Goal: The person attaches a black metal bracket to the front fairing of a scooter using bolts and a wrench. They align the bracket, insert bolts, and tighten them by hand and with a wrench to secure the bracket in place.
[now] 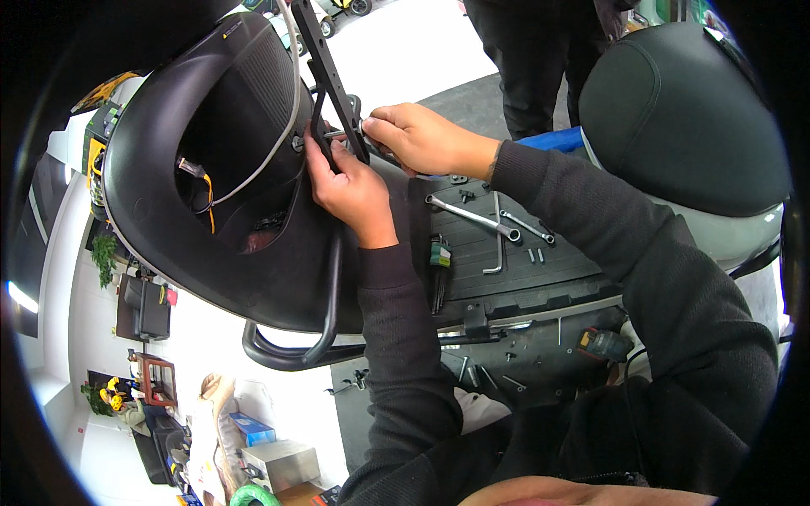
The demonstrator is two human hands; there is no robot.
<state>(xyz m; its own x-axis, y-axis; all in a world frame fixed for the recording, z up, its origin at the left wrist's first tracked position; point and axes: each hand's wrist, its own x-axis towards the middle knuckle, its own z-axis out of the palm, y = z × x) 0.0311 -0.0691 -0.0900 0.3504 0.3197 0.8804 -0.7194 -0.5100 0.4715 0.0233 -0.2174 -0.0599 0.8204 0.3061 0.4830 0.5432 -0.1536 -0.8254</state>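
A black perforated metal bar stands slanted against the black front panel of a scooter. My left hand is closed at the bar's lower end, thumb and fingers about it. My right hand is closed from the other side, its thumb and fingers pinched beside the bar. A short silver metal piece shows between the two hands; what the right fingers hold is mostly hidden. A pale cable hangs down past the bar, and a connector with yellow wires sticks out of the panel's opening.
Wrenches, a hex key and a green-topped key set lie on the ribbed footboard. Below are loose bolts and a power tool. The black seat is at right; a person stands behind.
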